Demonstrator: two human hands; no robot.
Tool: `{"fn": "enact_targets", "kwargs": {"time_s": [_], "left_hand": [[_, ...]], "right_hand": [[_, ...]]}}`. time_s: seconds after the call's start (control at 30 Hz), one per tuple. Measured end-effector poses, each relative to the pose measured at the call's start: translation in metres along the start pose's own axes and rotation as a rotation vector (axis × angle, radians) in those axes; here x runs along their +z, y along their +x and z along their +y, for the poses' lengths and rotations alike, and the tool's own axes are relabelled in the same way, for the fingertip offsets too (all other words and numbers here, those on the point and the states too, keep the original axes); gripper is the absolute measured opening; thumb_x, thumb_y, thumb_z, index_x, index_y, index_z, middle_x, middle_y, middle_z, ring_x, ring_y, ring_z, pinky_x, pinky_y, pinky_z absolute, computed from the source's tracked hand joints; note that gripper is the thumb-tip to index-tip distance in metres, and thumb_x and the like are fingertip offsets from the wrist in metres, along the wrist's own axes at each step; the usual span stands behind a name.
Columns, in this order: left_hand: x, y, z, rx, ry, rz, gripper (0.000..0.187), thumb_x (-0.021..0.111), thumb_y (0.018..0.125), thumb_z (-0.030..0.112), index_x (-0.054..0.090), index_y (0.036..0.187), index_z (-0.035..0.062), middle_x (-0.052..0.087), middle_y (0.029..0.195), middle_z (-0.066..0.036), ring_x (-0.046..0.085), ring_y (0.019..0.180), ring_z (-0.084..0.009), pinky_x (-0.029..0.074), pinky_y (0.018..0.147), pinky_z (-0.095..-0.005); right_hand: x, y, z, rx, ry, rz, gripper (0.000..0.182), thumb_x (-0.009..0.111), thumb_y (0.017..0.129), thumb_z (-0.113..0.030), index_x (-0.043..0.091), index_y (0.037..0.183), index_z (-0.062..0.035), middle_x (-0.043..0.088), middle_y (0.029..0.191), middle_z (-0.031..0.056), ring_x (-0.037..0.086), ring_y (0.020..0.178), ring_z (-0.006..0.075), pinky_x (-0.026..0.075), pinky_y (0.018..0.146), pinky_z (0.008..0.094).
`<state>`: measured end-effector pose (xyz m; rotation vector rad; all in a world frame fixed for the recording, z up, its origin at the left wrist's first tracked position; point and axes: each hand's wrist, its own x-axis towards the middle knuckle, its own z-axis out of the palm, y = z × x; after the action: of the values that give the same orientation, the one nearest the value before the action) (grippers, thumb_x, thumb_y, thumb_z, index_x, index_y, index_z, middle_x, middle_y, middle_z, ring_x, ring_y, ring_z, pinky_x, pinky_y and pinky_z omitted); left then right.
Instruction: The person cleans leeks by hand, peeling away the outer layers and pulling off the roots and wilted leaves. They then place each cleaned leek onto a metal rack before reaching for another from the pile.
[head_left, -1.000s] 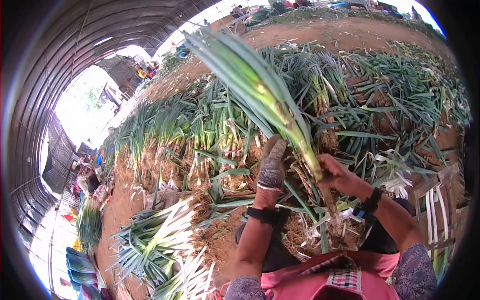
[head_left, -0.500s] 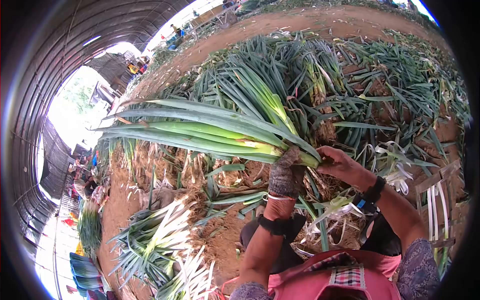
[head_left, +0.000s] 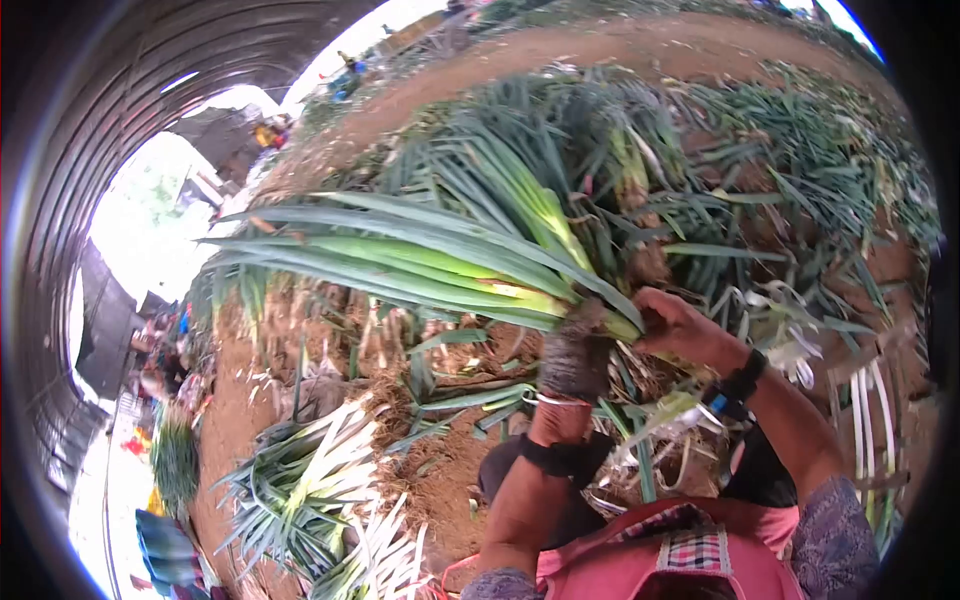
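Left hand, in a soiled knit glove, with fingers closed around the base of a leek; right hand, bare, with fingers curled shut on the same stalk just to the right of the glove, the two hands touching or nearly so. The leek lies roughly level, its green leaves fanning out well to the left of both sets of fingers. Beyond the fingers, a large heap of unsorted leeks on bare soil. Below and left of the fingers, a pile of trimmed leeks with white shanks. Near the right wrist, pale stripped leaf scraps.
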<state>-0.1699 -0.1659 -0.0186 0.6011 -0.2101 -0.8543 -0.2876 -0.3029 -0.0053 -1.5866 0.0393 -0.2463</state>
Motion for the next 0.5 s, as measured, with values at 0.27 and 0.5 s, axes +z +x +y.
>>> {"fn": "enact_targets", "kwargs": {"time_s": [0.27,0.5], "left_hand": [[0.004,-0.005,0.016,-0.125,-0.054,-0.054,0.036,0.063,0.078,0.014,0.051,0.109,0.0024,0.055,0.104,-0.013,0.053,0.097,-0.0267,0.045,0.085,-0.0431],[0.005,0.002,0.012,-0.007,-0.036,0.115,0.031,0.064,0.077,0.012,0.052,0.104,0.0008,0.055,0.098,-0.014,0.054,0.091,-0.0272,0.047,0.082,-0.0437]], "right_hand": [[0.005,0.005,0.008,-0.186,-0.302,0.066,0.034,0.073,0.07,-0.01,0.05,0.094,-0.0035,0.044,0.078,-0.0032,0.04,0.075,0.005,0.036,0.065,0.0227],[0.001,0.001,0.007,-0.15,-0.441,0.138,0.035,0.071,0.067,-0.016,0.054,0.093,-0.0002,0.054,0.082,0.0156,0.054,0.075,0.0247,0.044,0.07,0.0352]]}}
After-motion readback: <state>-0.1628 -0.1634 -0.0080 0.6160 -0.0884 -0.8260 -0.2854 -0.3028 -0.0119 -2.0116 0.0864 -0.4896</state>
